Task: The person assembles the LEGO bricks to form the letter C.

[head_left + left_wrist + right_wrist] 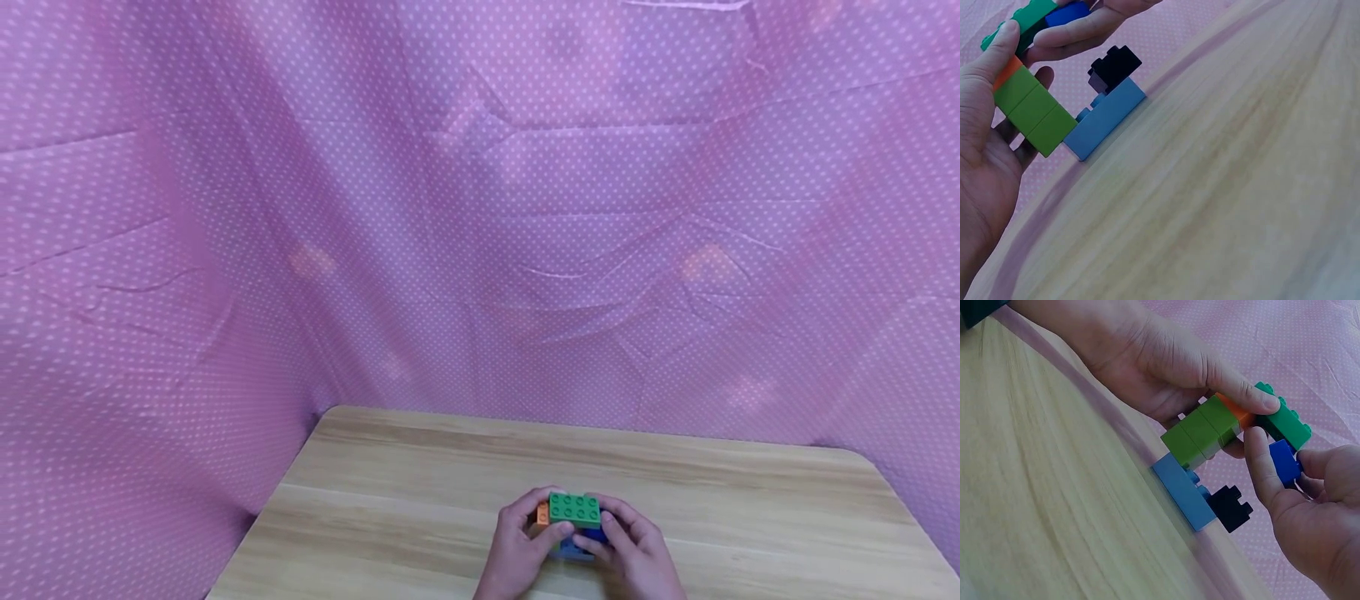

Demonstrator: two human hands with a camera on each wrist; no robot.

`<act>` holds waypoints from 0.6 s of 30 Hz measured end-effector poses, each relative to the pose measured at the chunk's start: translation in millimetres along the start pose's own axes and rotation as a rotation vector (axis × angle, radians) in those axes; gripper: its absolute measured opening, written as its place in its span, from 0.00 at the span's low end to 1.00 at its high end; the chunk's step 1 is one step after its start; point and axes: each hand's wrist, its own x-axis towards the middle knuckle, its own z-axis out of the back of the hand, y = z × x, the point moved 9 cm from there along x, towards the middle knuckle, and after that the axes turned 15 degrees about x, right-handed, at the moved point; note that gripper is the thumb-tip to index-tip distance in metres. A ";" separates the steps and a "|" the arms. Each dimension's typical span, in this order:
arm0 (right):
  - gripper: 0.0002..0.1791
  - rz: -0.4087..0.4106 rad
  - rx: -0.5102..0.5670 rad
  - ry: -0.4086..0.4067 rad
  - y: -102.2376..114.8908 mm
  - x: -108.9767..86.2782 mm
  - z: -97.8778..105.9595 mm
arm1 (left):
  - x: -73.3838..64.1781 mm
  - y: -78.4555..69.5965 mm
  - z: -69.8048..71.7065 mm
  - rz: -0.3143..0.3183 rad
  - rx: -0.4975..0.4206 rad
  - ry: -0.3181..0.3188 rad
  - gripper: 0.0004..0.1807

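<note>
A toy-brick structure stands on the table: a light blue brick (1107,119) at the bottom, a column of lime green bricks (1035,109) at one end and a black brick (1230,508) at the other. An orange brick (542,514) tops the column, and a studded green brick (574,507) juts out from it above the base. My left hand (517,537) grips the column, thumb on the green brick and fingers behind. Between thumb and fingers, my right hand (639,546) pinches a dark blue brick (1284,461) just under the green brick. Whether these two bricks touch is unclear.
The wood-grain table (405,475) has rounded far corners. Pink dotted cloth (480,250) hangs behind it and along both sides. A dark object (979,311) shows at the corner of the right wrist view, too cropped to identify.
</note>
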 end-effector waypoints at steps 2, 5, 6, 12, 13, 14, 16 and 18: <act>0.23 -0.014 -0.005 -0.022 -1.1 0.4 0.2 | 0.3 0.5 0.1 0.000 0.003 -0.001 0.20; 0.25 -0.026 -0.014 -0.052 -2.0 1.4 0.9 | 1.1 0.5 -0.1 -0.005 0.004 0.001 0.19; 0.25 -0.027 -0.019 -0.058 -2.1 1.7 1.0 | 1.4 0.3 0.0 -0.007 0.005 0.000 0.19; 0.24 -0.035 -0.031 -0.119 -3.4 2.4 3.8 | 2.5 -0.7 0.5 -0.010 -0.009 0.001 0.18; 0.24 -0.041 -0.026 -0.135 -4.0 2.4 4.7 | 2.6 -0.7 0.5 -0.009 -0.011 0.001 0.18; 0.23 -0.045 -0.025 -0.146 -4.4 2.4 5.2 | 2.9 -0.9 0.7 -0.010 -0.013 0.001 0.19; 0.22 -0.046 -0.020 -0.165 -4.7 3.1 5.7 | 3.4 -0.9 1.0 -0.009 -0.017 0.001 0.19; 0.22 -0.035 -0.018 -0.174 -3.8 4.0 5.0 | 3.9 -0.1 1.3 -0.001 -0.017 0.000 0.20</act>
